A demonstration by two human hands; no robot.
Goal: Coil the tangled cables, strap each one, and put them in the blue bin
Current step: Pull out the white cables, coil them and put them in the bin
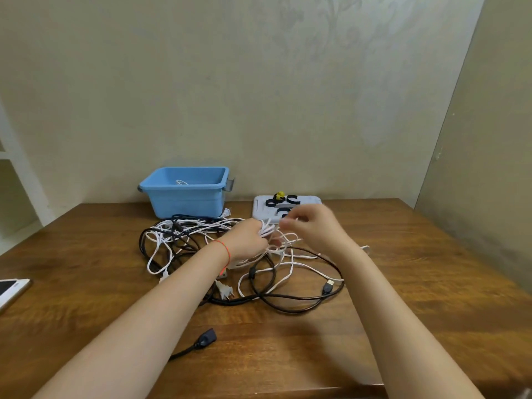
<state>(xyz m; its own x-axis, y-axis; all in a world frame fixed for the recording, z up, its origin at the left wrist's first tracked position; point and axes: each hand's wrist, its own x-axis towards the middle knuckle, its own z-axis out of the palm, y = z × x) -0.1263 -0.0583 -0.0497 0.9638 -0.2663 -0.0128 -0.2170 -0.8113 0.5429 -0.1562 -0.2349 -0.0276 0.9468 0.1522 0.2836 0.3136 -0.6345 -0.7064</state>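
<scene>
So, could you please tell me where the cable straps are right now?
In the head view, the black straps lie on a white tray at the back of the table, right of the blue bin, just beyond the right hand.

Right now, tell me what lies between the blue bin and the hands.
In the head view, tangled white and black cables cover the table between the blue bin and the left hand; the right hand is beside it.
</scene>
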